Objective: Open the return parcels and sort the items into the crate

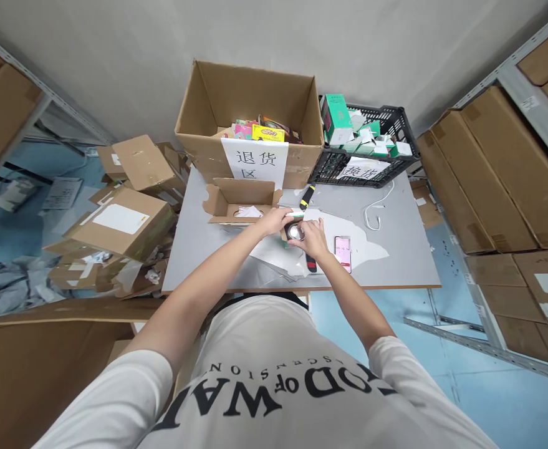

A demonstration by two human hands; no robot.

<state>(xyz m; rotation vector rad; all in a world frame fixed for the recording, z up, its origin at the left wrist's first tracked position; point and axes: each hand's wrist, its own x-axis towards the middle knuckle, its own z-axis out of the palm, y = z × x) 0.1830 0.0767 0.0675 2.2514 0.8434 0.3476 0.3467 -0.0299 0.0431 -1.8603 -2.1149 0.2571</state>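
My left hand (pixel 276 220) is closed on a small green and white box (pixel 297 213) above the table. Close against it, my right hand (pixel 315 238) has its fingers on a round, silvery, shiny object (pixel 295 232) at the box's mouth. Whether that object is partly inside the box, I cannot tell. Beneath my hands lies a crumpled white sheet (pixel 274 251). A red and black tool (pixel 310 263) rests just below my right hand. To the left stands an opened cardboard box (pixel 215 209) with white paper inside.
A large carton (pixel 199 153) and a black crate (pixel 402 128) of green boxes stand at the back. A yellow and black cutter (pixel 307 197), a phone (pixel 343 252) and a white cable (pixel 371 212) lie on the table (pixel 409 262). Cardboard boxes (pixel 119 221) pile up at left.
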